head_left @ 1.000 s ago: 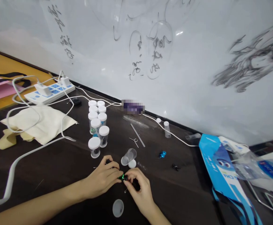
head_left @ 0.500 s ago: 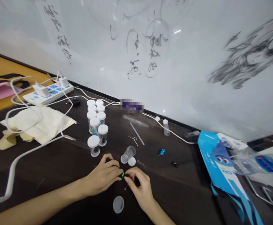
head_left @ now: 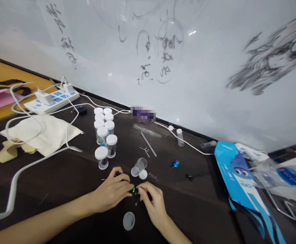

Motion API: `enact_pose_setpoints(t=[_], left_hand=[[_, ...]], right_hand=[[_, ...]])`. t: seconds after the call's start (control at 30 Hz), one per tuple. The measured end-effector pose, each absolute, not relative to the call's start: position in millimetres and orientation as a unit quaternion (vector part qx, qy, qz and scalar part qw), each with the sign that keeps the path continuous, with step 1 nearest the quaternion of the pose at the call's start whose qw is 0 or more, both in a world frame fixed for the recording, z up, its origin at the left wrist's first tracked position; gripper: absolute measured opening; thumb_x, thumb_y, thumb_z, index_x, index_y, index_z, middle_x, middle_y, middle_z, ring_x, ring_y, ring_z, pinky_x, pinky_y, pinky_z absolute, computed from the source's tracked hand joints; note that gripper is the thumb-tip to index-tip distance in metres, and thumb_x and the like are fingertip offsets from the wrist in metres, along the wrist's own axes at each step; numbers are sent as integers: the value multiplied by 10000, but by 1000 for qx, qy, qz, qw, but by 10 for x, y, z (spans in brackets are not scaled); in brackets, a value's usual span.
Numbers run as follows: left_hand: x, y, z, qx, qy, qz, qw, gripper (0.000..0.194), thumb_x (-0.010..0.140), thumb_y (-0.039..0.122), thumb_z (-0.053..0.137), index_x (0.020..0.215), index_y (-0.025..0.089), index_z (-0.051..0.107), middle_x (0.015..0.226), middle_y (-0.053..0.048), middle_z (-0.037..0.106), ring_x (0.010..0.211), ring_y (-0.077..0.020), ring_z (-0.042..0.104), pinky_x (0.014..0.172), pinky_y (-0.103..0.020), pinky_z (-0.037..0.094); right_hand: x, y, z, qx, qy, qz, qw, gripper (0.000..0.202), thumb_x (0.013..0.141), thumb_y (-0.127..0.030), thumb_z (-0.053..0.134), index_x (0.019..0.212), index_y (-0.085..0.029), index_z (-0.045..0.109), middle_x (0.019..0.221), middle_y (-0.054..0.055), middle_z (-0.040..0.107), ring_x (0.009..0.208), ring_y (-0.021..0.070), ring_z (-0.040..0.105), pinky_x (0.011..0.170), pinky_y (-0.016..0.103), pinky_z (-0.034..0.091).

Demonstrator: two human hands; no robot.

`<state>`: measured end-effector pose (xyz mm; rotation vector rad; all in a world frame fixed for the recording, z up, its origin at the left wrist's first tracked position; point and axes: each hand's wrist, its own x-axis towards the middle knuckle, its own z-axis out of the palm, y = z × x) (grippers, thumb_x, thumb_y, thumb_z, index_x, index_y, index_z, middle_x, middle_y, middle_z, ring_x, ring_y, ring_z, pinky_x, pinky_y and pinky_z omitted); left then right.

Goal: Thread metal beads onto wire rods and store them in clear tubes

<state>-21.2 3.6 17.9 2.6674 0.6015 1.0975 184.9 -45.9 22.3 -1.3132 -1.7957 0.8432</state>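
Observation:
Near the front middle of the dark table, my left hand [head_left: 112, 191] has its fingers closed on a small shiny green part [head_left: 132, 190]. My right hand [head_left: 151, 201] pinches at the right end of that part, its thumb and forefinger around a small dark piece. The two hands almost touch. A thin metal piece with a small ring [head_left: 137, 202] shows just below, between them. Closer to me lies a round translucent cup [head_left: 129, 221]. Beyond the hands are a clear jar on its side [head_left: 141, 166] and a white lid [head_left: 143, 175].
White-lidded jars [head_left: 101, 153] stand in two rows behind my left hand. A clear stick [head_left: 148, 144], a blue part [head_left: 175, 164] and a black part [head_left: 189, 177] lie farther back. A power strip [head_left: 53, 101], cables and cloth [head_left: 46, 132] are left; a blue bag [head_left: 235, 173] is right.
The right thumb and fingertips have shifted slightly at the end of the green part, and a little more of the dark piece shows. My left hand has hardly moved.

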Motion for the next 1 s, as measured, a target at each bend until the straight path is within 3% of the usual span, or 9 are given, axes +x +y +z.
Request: enact_pose_setpoints(t=[0.8, 1.0], left_hand=[[-212, 52, 182, 899, 192, 378, 107, 134, 965, 157, 520, 1069, 113, 592, 871, -40, 735, 874, -198, 615, 899, -421, 306], [-216, 51, 168, 900, 193, 376, 108, 132, 942, 142, 559, 1064, 103, 590, 874, -44, 733, 882, -212, 616, 898, -426, 298]], right_hand=[[1843, -441, 223, -499, -690, 357, 385, 370, 1020, -287, 403, 764, -183, 649, 663, 5, 598, 641, 144, 585, 656, 242, 420], [1854, -452, 195, -520, -671, 350, 397, 301, 1028, -276, 381, 985, -186, 665, 672, -4, 588, 620, 141, 571, 617, 241, 411]])
